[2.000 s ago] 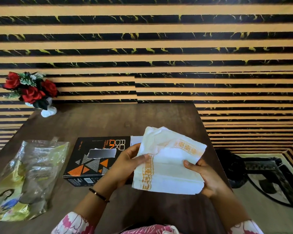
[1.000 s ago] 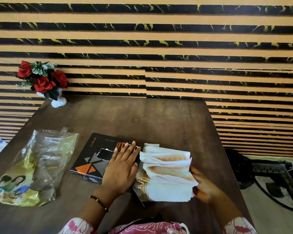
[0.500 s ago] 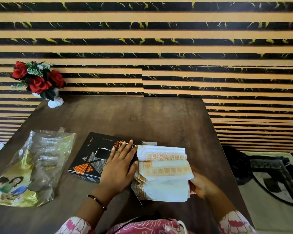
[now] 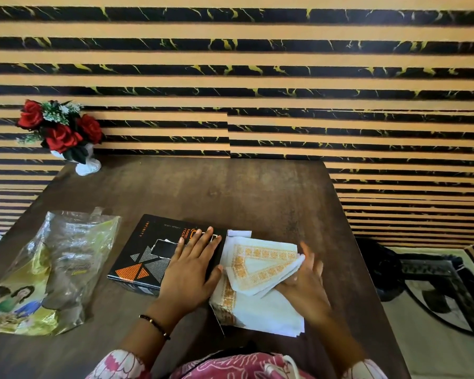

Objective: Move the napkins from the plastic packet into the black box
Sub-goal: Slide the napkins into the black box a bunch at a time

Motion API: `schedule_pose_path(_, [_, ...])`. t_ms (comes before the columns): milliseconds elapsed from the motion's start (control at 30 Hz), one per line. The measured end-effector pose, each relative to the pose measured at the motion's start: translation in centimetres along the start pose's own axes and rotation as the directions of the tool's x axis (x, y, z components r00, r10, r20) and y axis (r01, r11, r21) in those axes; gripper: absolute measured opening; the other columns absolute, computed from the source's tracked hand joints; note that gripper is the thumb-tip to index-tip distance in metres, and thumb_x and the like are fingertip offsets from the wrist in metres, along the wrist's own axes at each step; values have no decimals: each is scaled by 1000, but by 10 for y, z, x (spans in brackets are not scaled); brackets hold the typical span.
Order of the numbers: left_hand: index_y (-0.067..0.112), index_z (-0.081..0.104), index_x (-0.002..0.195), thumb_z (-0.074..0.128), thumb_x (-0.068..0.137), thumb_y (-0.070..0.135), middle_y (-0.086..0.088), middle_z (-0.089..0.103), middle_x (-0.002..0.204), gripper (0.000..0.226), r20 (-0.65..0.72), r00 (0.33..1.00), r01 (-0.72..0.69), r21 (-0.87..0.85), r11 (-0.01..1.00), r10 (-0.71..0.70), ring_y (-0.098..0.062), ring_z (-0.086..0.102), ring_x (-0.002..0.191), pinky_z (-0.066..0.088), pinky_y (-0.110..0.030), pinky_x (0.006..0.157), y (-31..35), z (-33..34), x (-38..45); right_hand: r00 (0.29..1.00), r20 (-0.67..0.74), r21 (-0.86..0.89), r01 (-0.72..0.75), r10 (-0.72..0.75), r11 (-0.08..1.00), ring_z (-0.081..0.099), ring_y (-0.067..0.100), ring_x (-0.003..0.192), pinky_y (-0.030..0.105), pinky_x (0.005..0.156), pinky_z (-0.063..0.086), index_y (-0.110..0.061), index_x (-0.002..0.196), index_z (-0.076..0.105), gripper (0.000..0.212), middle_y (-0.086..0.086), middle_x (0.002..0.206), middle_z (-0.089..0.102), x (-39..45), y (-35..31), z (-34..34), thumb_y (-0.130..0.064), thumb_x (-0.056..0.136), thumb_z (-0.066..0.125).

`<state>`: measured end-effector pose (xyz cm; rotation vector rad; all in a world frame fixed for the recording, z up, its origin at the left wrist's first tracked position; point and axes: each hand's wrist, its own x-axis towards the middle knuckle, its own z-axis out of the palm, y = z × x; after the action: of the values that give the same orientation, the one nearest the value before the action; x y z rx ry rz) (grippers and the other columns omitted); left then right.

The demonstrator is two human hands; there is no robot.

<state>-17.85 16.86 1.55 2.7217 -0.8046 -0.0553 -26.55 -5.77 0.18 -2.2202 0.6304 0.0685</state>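
Napkins (image 4: 260,280) stacked on wooden table (image 4: 257,192), just right of black box (image 4: 153,250). Left hand (image 4: 193,265) flat, fingers spread, on box. Right hand (image 4: 302,289) gripping upper napkins. Plastic packet (image 4: 55,269) lying well left.

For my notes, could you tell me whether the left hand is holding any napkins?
No, the left hand lies flat on the black box.

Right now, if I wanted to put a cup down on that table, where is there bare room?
The far half of the table is bare, bordered by the flower vase, the striped wall and the black box. A narrow strip lies between the plastic packet and the box. The near middle is crowded: left hand, right hand, napkins.
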Motion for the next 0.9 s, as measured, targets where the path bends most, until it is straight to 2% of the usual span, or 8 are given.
schedule_pose_path(100, [30,15,146,14,82,58,10,1,154,70,-2,1000,-2,6,1000,2,-9,-8,142,-7,-37,117,0,2,-1,964,-153,-108,204,-219,973,34,19,130,49,107,34,-37,124,48,61,-6,138,42,0,-3,-7,-58,68,62])
schedule_pose_path(200, [30,17,146,15,82,58,10,4,155,70,-9,1000,-5,-10,1000,5,-8,-7,141,-6,-37,117,0,2,-2,968,-164,-89,179,-192,980,51,15,108,43,101,37,-35,84,62,12,-11,106,63,5,-15,-17,-46,81,61])
schedule_pose_path(267, [30,16,146,14,82,58,9,3,155,70,-3,1000,-5,1,1000,5,-8,-8,141,-7,-37,117,-1,2,-1,981,-145,-54,121,-128,991,57,15,97,44,99,39,-35,75,57,14,-12,88,63,15,-25,-21,-45,84,59])
schedule_pose_path(333, [31,15,146,13,82,59,10,2,155,70,4,1000,-7,7,1000,7,-8,-10,140,-9,-35,116,-1,2,-1,988,-134,-78,67,-77,995,59,19,98,43,98,40,-34,81,56,13,-10,87,63,27,-31,-20,-47,83,59])
schedule_pose_path(467, [31,13,146,11,80,60,10,1,155,72,9,1000,-2,11,1000,2,-8,-11,140,-10,-35,115,-1,1,-1,991,-116,-73,-75,66,994,40,30,130,46,106,37,-23,133,39,67,5,139,44,45,-30,-12,-38,76,70])
schedule_pose_path(533, [32,11,146,9,80,61,11,-1,155,73,13,1000,1,6,1000,-1,-8,-11,141,-11,-35,115,0,0,-2,981,-124,-39,-158,152,987,34,33,135,46,109,35,-17,139,33,79,9,145,37,43,-17,-11,-36,73,73])
schedule_pose_path(700, [31,13,146,11,81,59,11,0,154,71,-12,1000,-3,-2,1000,3,-8,-10,140,-10,-35,115,1,1,-1,926,127,215,-376,356,901,65,20,91,38,79,56,-11,107,52,45,4,109,65,14,19,-3,-35,75,73])
schedule_pose_path(900, [28,20,145,17,84,56,6,10,156,67,-25,999,-23,25,999,24,-12,0,143,-3,-38,117,0,3,-2,904,273,488,-425,329,763,67,19,82,28,59,50,-10,98,63,26,3,95,71,0,15,-4,-27,79,72])
